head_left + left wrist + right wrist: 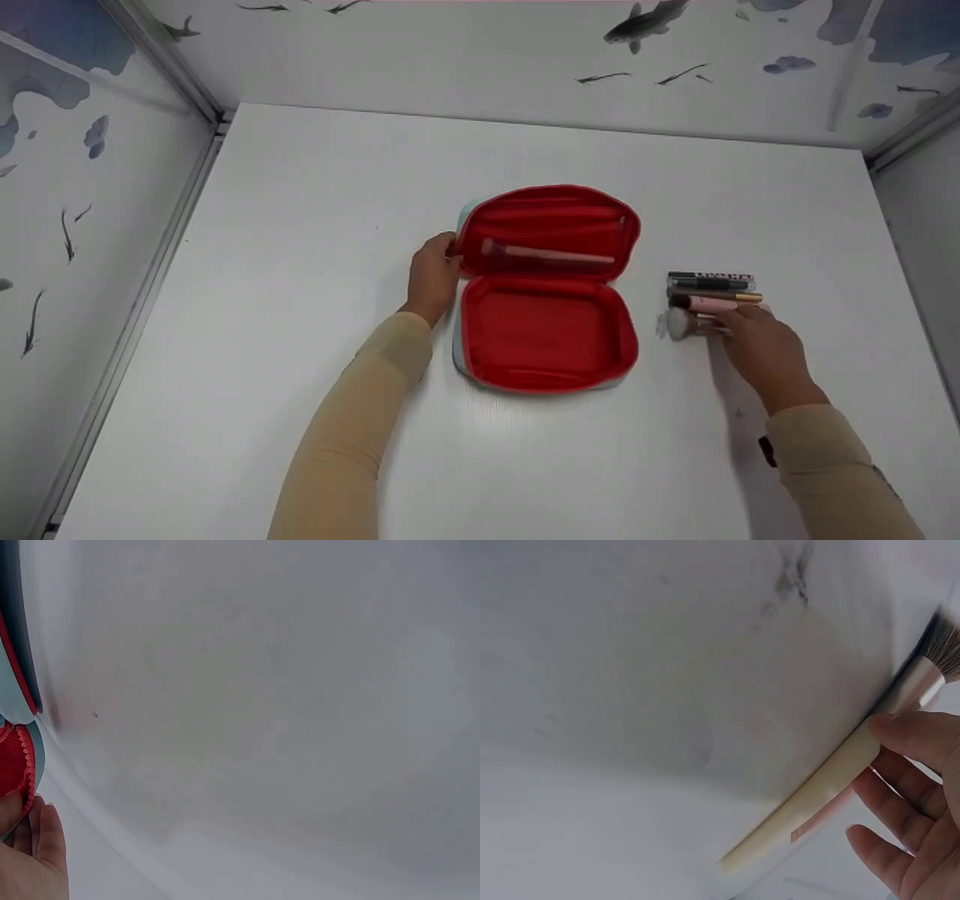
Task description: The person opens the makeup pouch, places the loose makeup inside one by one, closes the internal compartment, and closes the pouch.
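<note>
A zip case (551,382) with a red lining and pale blue outside lies unfolded on the table, its lid half at the back. My left hand (433,277) pinches the left edge of that lid, thumb on the red inner side in the left wrist view. A pink-handled makeup brush (559,256) lies inside the lid half. To the right, my right hand (765,352) pinches another makeup brush (810,799) between thumb and fingers. This one has a cream handle, a metal ferrule and a bristle head. A pink tube (709,304) lies just behind it.
Behind the pink tube, several slim cosmetic sticks (709,284) lie side by side. All of this is on a white table (315,195) with white panels (450,67) printed with fish standing along its back and sides.
</note>
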The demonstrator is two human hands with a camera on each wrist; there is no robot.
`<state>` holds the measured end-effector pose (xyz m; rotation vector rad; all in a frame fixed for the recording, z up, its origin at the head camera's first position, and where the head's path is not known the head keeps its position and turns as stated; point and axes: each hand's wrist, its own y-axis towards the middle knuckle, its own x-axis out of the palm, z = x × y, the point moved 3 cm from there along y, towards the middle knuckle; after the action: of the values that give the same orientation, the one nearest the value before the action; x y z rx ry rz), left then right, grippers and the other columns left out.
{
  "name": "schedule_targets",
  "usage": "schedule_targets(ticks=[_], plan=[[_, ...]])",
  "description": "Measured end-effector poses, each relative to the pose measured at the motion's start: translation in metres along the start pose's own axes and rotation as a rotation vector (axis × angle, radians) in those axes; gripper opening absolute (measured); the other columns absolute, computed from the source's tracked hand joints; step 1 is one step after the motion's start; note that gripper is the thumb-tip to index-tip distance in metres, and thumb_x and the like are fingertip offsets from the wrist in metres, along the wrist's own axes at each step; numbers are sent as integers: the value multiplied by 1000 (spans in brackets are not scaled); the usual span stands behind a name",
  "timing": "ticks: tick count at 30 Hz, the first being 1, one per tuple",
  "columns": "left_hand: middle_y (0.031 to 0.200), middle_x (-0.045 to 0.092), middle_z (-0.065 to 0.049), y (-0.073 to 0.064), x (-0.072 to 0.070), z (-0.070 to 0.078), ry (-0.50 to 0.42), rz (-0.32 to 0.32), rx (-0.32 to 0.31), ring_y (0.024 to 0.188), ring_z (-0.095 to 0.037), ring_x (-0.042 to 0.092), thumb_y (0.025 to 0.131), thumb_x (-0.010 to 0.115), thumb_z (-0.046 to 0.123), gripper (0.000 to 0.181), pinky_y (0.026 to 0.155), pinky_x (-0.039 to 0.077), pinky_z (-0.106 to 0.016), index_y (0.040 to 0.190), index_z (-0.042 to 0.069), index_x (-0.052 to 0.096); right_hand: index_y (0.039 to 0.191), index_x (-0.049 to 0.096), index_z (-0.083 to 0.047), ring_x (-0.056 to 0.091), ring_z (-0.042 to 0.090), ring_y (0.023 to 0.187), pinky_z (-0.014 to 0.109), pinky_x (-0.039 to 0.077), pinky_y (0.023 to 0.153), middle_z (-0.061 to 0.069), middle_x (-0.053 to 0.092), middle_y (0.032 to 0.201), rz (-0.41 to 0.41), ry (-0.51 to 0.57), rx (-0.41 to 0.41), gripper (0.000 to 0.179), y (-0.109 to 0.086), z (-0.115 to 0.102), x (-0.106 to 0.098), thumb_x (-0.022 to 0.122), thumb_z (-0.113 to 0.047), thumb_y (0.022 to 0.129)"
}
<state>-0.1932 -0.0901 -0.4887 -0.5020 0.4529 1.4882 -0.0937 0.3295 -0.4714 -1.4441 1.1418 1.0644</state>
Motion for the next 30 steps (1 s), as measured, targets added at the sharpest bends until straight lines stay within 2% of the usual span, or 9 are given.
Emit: schedule_targets(ticks=[7,17,25,30], plan=[[108,65,-10,1,-1,1,11,6,3,105,-20,59,92,56,-4,21,91,48,-31,111,3,62,125,60,-6,57,48,104,63,47,82,30,60,117,28,-33,-43,38,1,-2,0,67,-3,87],[110,64,-10,-1,0,1,-1,10,17,105,-20,59,93,55,-3,24,91,48,-30,116,3,61,122,60,0,59,47,94,62,48,77,30,62,111,34,-65,-62,34,2,0,4,65,-4,89],[114,63,-9,-1,0,0,-25,-7,6,107,-19,58,94,54,-3,28,94,47,-30,120,3,60,124,59,2,58,47,102,60,48,80,30,62,112,6,-56,-58,37,1,-1,2,65,-4,88],[112,64,-10,-1,-2,2,-17,-8,26,107,-20,59,93,54,-4,27,93,48,-30,118,2,61,126,59,-1,58,45,104,58,49,78,29,63,112,4,-39,-65,41,-2,-7,-6,66,0,86]])
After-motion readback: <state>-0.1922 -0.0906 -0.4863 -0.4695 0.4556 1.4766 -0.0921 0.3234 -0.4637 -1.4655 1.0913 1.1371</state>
